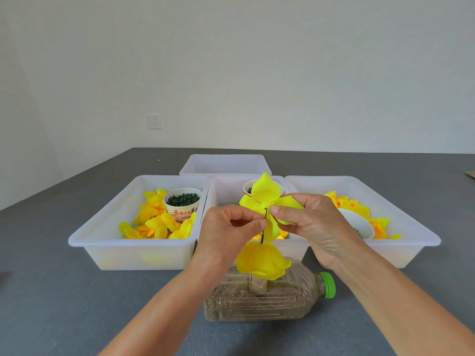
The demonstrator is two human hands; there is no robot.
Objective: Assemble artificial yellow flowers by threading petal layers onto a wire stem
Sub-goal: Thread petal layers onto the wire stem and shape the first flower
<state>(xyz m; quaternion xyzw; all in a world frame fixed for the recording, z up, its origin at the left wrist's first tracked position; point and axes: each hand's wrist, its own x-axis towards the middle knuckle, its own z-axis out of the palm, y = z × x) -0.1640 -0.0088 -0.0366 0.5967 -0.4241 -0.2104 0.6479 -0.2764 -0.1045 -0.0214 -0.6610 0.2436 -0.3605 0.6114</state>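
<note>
Four tubs [133, 242]; two hands [226, 227] pinch one petal layer [264, 199].

Single head-worn view, forward and downward, close above table [77, 291].

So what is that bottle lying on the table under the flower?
The bottle is clear plastic with a green screw cap, lying on its side on the grey table, cap to the right. It looks filled with brownish, sand-like grains. A taped block on top seems to hold the wire stem upright. Neither hand touches it.
</note>
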